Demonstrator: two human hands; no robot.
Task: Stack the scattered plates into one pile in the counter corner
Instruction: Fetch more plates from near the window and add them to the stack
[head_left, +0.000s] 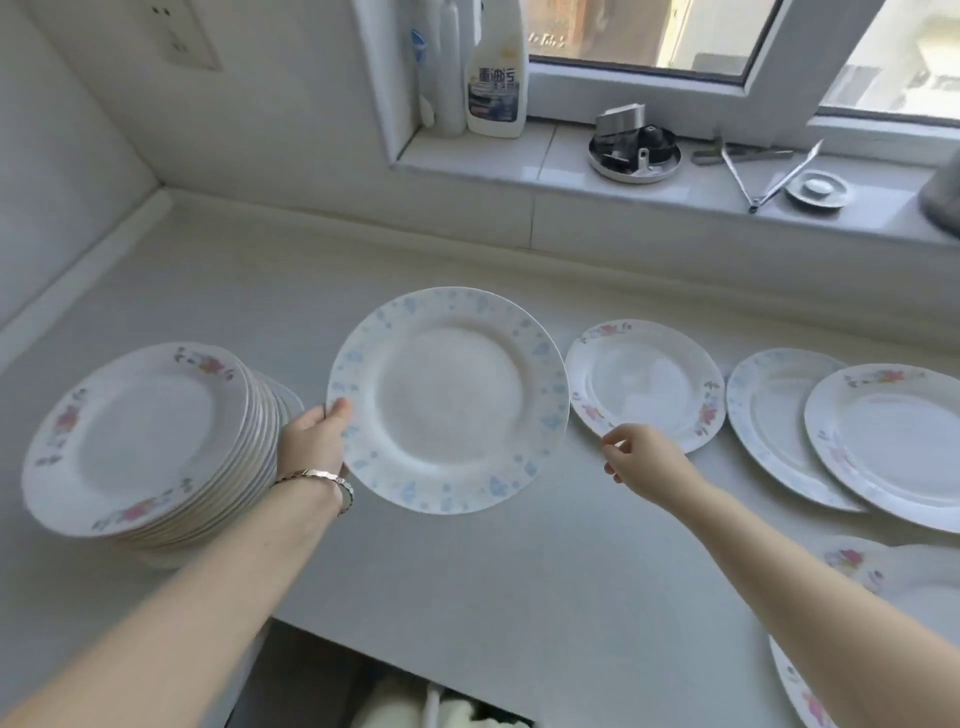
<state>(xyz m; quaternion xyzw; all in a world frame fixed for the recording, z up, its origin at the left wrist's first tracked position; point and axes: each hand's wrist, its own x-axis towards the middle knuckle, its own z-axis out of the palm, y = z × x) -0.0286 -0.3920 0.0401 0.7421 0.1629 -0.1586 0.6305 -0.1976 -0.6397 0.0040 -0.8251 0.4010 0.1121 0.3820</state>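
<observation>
Pinched at its rim by the left hand (317, 436), thumb on top, the blue-patterned plate (449, 400) hung level beside the pile (140, 441), apparently ready for stacking; the right hand (641, 460), fingers loosely curled, was at the rim of the floral plate (644, 379), grip indeterminable.

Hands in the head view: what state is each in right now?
Left hand: grips the blue-patterned plate by its rim.
Right hand: fingers curled at the rim of the pink-flowered plate; whether it grips cannot be told.

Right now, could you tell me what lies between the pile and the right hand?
Head view: the blue-patterned plate, held by the left hand.
</observation>
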